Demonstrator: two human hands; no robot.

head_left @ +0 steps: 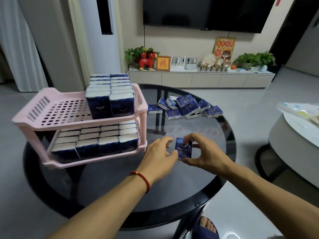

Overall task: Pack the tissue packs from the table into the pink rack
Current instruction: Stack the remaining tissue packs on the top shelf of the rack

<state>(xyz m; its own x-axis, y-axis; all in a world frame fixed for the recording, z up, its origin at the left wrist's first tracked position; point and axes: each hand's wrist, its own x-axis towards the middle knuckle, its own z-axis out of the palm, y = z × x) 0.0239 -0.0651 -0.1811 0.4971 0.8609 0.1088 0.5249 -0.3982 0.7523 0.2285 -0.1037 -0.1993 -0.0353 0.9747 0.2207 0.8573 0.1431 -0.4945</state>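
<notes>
Tissue packs were seen to be mostly stowed already: the lower tier of the pink rack (34,116) was filled with rows of upright packs (96,140), and two rows of packs (110,94) had been stood along the right side of the upper tier, the left part of which was left bare. One tissue pack (183,149) was held upright on the glass counter (198,195), gripped by the curled fingers of both the left hand (159,155) and the right hand (204,152). A loose heap of packs (186,106) was left at the far edge, well apart from the rack. The task was judged well over half done.
</notes>
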